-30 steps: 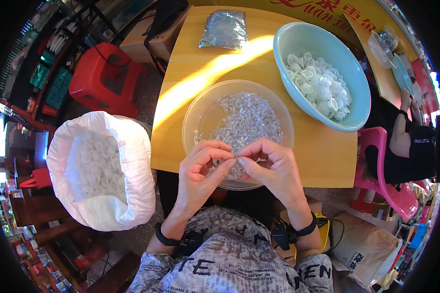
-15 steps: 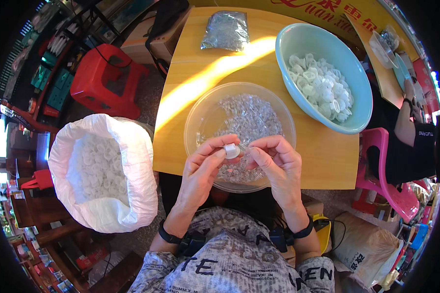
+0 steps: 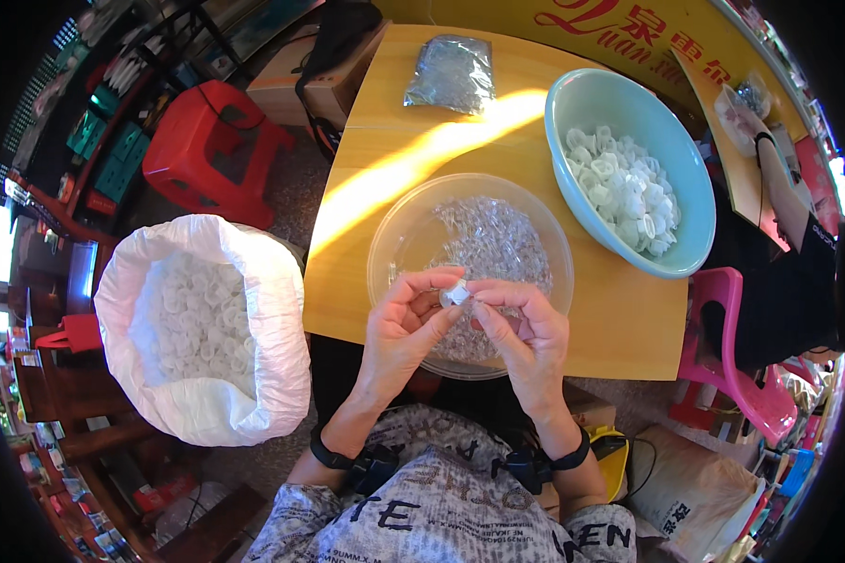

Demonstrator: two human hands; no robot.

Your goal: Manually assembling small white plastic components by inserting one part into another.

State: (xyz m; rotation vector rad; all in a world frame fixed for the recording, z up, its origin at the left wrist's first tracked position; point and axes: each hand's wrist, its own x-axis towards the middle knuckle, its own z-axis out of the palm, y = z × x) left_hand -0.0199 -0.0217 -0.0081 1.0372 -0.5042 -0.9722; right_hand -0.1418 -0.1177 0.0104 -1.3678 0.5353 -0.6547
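Observation:
A small white plastic cap-like piece (image 3: 456,294) is pinched between the thumb and fingers of my left hand (image 3: 394,328). My right hand (image 3: 528,338) is closed in a pinch, its fingertips meeting the piece from the right; anything small between them is too hidden to name. Both hands hover over the near part of a round clear plastic bowl (image 3: 391,225), which holds many tiny transparent parts (image 3: 493,230). At the right of the table stands a light blue basin (image 3: 690,178) with a heap of whitish plastic caps (image 3: 629,188).
A white sack (image 3: 282,375) of similar whitish pieces stands open to the left of the yellow table (image 3: 620,319). A clear bag of small parts (image 3: 451,75) lies at the far edge. Nearby are a red stool (image 3: 183,150), a pink chair (image 3: 723,366) and another person's arm (image 3: 784,178).
My right fingers have come up against the white piece, which has turned in my left fingers. The whole view has shifted slightly, and the other person's arm has moved.

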